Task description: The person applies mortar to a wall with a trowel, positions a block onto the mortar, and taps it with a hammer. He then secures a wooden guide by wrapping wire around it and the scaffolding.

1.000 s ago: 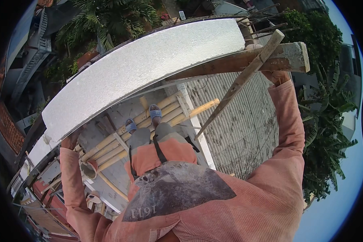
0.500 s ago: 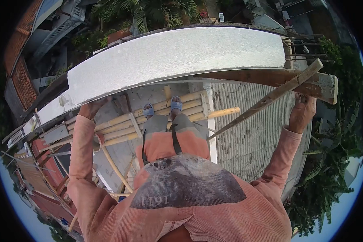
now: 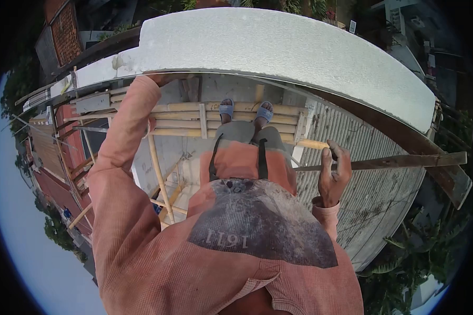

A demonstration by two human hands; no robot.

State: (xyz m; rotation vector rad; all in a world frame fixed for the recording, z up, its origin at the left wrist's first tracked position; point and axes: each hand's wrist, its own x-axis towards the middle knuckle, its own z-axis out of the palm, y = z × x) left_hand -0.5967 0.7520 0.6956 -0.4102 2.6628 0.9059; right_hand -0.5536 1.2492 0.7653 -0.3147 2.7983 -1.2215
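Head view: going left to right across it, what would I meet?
Tiled roof → left hand → left sandal → right sandal → right hand → leafy plants at lower right.

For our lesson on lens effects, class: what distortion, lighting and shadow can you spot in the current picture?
Head view: strong fisheye bowing, so the white block curves like an arch; head view: black corners; head view: daylight brightens the block's face, while the left hand beneath its edge sits in shadow.
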